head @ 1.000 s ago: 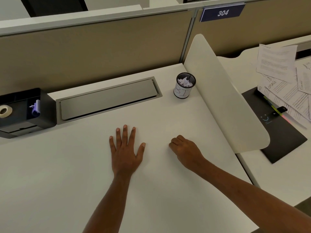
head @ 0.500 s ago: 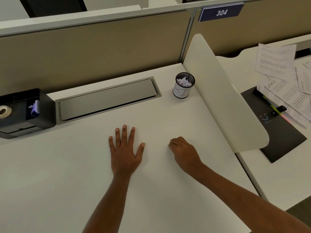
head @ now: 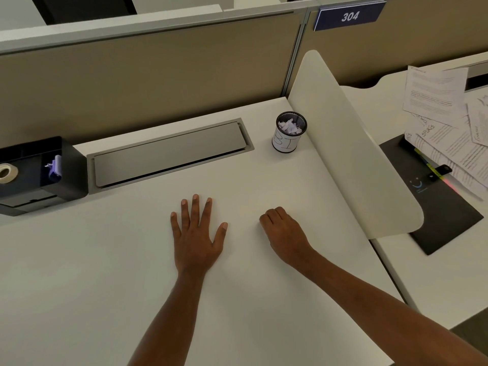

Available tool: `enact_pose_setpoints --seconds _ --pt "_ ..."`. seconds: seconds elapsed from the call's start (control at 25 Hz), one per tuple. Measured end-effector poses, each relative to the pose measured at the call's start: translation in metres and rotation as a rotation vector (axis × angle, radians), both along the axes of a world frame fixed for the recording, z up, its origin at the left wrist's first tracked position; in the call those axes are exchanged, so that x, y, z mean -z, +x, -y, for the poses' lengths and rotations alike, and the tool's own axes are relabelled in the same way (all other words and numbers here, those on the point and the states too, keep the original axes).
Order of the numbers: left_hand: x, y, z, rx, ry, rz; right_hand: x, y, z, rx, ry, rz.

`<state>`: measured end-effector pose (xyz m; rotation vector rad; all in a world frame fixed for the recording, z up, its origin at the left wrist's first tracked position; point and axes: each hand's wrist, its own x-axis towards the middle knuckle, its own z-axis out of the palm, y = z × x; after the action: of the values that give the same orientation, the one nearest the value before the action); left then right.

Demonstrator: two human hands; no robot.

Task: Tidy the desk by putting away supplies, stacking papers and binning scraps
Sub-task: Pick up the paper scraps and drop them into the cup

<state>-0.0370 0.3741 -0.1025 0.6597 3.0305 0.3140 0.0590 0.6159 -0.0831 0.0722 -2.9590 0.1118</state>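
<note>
My left hand (head: 196, 235) lies flat on the white desk (head: 79, 273), palm down, fingers spread, holding nothing. My right hand (head: 284, 232) rests beside it with the fingers curled under into a loose fist; nothing shows in it. A small mesh cup (head: 287, 143) with a paper label stands at the back right of the desk, filled with crumpled white paper scraps (head: 290, 126). A black organiser (head: 68, 170) at the far left holds a roll of tape (head: 6, 173) and a purple clip (head: 55, 167). Loose printed papers (head: 435, 93) lie on the neighbouring desk to the right.
A grey cable-tray lid (head: 169, 154) is set into the desk's back edge. A cream curved divider (head: 351, 143) separates this desk from the right one, where a black folder (head: 443, 210) and highlighters (head: 429, 166) lie. Tan partition walls (head: 145, 75) close the back.
Both hands stay where they were on the desk. Only the view has shifted very slightly.
</note>
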Motion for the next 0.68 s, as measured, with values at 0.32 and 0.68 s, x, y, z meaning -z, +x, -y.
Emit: enact_pose_setpoints --seconds 0.32,0.68 --pt "-0.001 0.0 0.001 0.003 -0.006 0.007 -0.012 -0.028 -0.028 0.526 -0.822 -0.013" --pt "-0.001 0.0 0.001 0.006 -0.001 0.008 -0.068 -0.083 -0.105 0.747 -1.384 0.053"
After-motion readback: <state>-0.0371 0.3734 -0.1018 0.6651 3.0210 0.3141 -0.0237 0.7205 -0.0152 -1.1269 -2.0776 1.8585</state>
